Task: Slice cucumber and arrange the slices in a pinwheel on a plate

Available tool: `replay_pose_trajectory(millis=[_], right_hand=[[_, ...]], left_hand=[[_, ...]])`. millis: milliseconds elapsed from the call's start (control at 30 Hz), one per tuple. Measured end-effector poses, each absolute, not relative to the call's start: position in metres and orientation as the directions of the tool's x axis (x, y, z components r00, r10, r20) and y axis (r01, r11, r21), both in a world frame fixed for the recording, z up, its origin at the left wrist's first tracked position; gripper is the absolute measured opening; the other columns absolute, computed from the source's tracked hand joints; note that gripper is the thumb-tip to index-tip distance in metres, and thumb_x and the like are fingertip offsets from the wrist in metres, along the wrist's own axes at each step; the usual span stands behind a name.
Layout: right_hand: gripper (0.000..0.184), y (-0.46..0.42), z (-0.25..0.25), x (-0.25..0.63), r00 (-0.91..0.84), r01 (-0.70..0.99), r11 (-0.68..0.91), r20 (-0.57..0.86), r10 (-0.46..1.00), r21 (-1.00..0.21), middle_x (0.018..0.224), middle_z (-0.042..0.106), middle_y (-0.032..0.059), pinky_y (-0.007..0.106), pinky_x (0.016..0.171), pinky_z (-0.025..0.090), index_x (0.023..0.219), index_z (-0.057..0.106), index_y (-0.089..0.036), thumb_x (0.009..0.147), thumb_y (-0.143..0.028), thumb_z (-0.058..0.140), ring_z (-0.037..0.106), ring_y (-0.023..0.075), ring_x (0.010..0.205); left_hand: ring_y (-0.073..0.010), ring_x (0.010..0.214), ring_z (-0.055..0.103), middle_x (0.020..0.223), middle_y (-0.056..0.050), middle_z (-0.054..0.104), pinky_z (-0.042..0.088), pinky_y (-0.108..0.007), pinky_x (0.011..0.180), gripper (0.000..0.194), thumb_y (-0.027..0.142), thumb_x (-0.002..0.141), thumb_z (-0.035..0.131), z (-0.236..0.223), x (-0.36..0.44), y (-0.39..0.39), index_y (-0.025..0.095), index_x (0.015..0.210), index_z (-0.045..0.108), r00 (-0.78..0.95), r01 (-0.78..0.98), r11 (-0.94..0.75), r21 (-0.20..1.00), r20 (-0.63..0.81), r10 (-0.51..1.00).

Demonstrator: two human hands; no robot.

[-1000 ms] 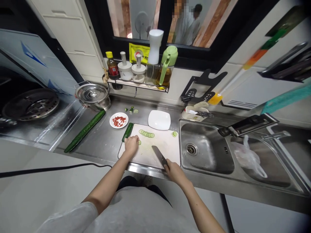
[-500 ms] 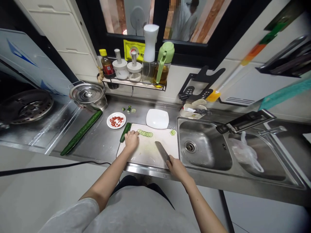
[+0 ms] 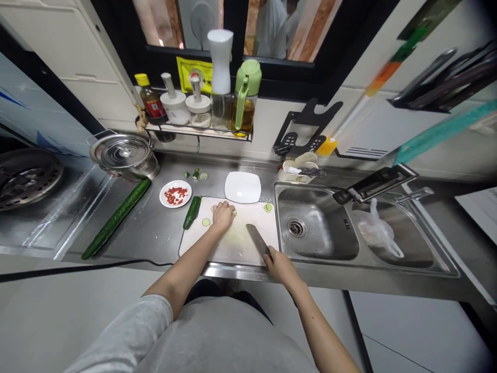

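Note:
My left hand [image 3: 223,216] lies over the row of cucumber slices [image 3: 234,213] on the white cutting board [image 3: 229,248]. Its fingers are bent down and closed around them, and most of the row is hidden beneath. A single slice [image 3: 205,222] lies flat to the left of that hand. My right hand [image 3: 280,265] grips a kitchen knife [image 3: 257,240] by its handle, the blade resting low over the board's right part. A few more slices [image 3: 268,207] sit at the board's far right corner. One piece of cucumber [image 3: 192,213] lies along the left edge.
Behind the board stands a white square plate [image 3: 243,187]. Leftward are a plate of chopped red bits [image 3: 175,194], a long whole cucumber [image 3: 116,218] and a lidded steel pot [image 3: 125,155]. A double sink [image 3: 318,228] adjoins on the right. Bottles line a shelf [image 3: 202,128] above.
My left hand has moved right from the board's left side onto the row of slices. One slice now lies apart on the left. The knife is nearly still, and the view has shifted.

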State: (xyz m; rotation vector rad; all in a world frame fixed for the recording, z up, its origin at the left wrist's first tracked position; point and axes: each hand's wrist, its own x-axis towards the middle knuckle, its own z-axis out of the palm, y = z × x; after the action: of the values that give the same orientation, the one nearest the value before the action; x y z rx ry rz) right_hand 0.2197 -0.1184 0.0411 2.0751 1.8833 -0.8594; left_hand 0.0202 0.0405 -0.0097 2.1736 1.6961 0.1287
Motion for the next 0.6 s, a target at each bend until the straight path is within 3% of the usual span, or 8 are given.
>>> replay_pose_trajectory(millis=[167,367,467,600], right_hand=[[0.023,-0.118,0.043,0.220,0.020,0.959,-0.171,-0.546,0.838,-0.227,0.094,0.068,0.0119,0.025,0.064,0.028,0.109,0.052,-0.016,0.095,-0.028,0.038,0.062,0.0202,0.086],[0.025,-0.115,0.048,0.213,0.017,0.964,-0.163,-0.561,0.828,-0.211,0.097,0.068,0.0131,0.025,0.065,0.028,0.114,0.048,-0.014,0.096,-0.027,0.036,0.062,0.0200,0.087],[0.029,-0.114,0.047,0.204,-0.005,0.967,-0.140,-0.570,0.821,-0.211,0.098,0.068,0.0136,0.026,0.064,0.029,0.122,0.042,-0.014,0.096,-0.026,0.035,0.063,0.0209,0.088],[0.031,-0.114,0.046,0.188,-0.046,0.980,-0.075,-0.579,0.814,-0.184,0.096,0.068,0.0121,0.027,0.063,0.030,0.125,0.038,-0.018,0.096,-0.026,0.033,0.064,0.0226,0.085]], left_hand=[[-0.0226,0.101,0.054,0.099,-0.006,0.066,0.031,-0.038,0.090,0.016,0.023,0.086,0.050,-0.002,0.019,0.038,0.023,0.092,0.065,0.203,0.900,-0.114,0.421,-0.173,0.964],[-0.0150,0.085,0.061,0.088,0.003,0.070,0.038,-0.028,0.080,0.016,0.024,0.077,0.058,0.007,-0.008,0.019,0.026,0.091,0.065,0.076,0.804,0.182,0.566,-0.402,0.913],[-0.0147,0.083,0.062,0.087,0.004,0.071,0.039,-0.027,0.079,0.017,0.023,0.074,0.060,0.005,-0.022,0.002,0.026,0.089,0.067,0.111,0.807,0.188,0.560,-0.457,0.883],[-0.0192,0.089,0.061,0.087,0.000,0.072,0.034,-0.036,0.090,0.020,0.020,0.079,0.052,0.001,-0.030,-0.014,0.025,0.091,0.067,0.154,0.865,0.075,0.496,-0.406,0.901]])
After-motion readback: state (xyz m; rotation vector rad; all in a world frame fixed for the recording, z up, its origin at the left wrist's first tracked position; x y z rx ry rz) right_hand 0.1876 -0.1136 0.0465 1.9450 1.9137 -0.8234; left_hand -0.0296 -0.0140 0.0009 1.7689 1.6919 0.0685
